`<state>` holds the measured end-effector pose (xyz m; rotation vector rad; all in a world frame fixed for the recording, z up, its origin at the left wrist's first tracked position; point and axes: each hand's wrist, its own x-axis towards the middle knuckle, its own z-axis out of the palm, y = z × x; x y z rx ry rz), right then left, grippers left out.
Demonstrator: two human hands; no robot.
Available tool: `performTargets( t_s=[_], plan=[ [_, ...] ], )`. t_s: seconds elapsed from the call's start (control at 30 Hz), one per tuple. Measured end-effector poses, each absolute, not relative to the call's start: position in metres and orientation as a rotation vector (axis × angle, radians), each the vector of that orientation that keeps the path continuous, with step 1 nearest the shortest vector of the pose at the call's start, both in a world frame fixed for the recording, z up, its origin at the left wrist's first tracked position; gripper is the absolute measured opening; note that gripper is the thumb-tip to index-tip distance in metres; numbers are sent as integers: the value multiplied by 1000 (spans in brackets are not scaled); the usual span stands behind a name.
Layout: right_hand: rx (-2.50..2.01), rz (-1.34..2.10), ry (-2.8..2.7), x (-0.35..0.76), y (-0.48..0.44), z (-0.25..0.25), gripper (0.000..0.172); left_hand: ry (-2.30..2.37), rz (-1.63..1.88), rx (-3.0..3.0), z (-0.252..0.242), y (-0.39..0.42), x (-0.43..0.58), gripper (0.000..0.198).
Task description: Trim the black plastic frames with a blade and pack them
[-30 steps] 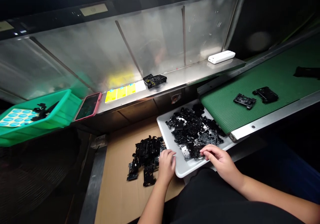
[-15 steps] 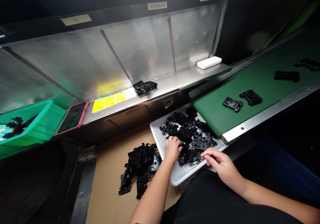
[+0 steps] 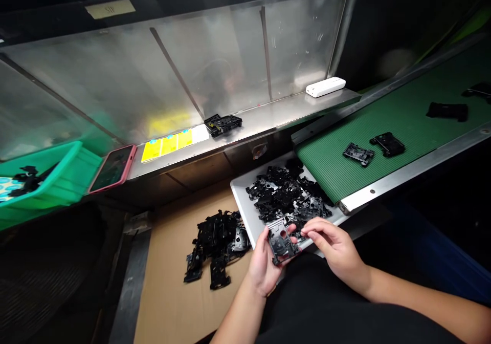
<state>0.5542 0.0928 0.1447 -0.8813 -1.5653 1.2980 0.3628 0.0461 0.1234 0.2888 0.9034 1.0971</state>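
Note:
My left hand (image 3: 264, 266) is closed round a black plastic moulded part (image 3: 281, 241), a flat frame with round holes, held tilted above the near edge of the white tray (image 3: 245, 208). Close to the part's right side is my right hand (image 3: 337, 246), its thumb and fingertips pinched together; anything between them is too small to make out. Behind both hands, a heap of similar black parts (image 3: 284, 190) fills the tray. To the left, more black parts (image 3: 217, 239) lie piled on brown cardboard (image 3: 164, 282).
A green conveyor belt (image 3: 337, 175) carrying several black parts slopes down to the tray from the right. On the metal ledge (image 3: 264, 119) lie a white device (image 3: 325, 87), black parts (image 3: 223, 125), a yellow sheet (image 3: 169, 146) and a pink-cased phone or tablet (image 3: 113, 169). A green bin (image 3: 72, 175) stands far left.
My left hand has lifted a black plastic part from the heap and brought it toward my body, palm turned up. My right hand stays near the tray's front edge, fingertips pinched.

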Motion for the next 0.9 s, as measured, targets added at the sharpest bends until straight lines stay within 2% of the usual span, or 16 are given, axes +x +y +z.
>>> performTargets(
  t_s=[0.2,0.63,0.73,0.9],
  plan=[
    [-886,1355,-1580,540,87,142,15,736,1133,29,136,18,377,50],
    [-830,1430,-1603,524,63,148,16,773,1141,91,154,-15,369,57],
    [-829,1405,-1606,521,60,147,15,1019,1117,271,143,-23,358,63],
    [-851,1392,-1606,522,61,137,16,1652,1202,594,99,-32,295,59]
  ],
)
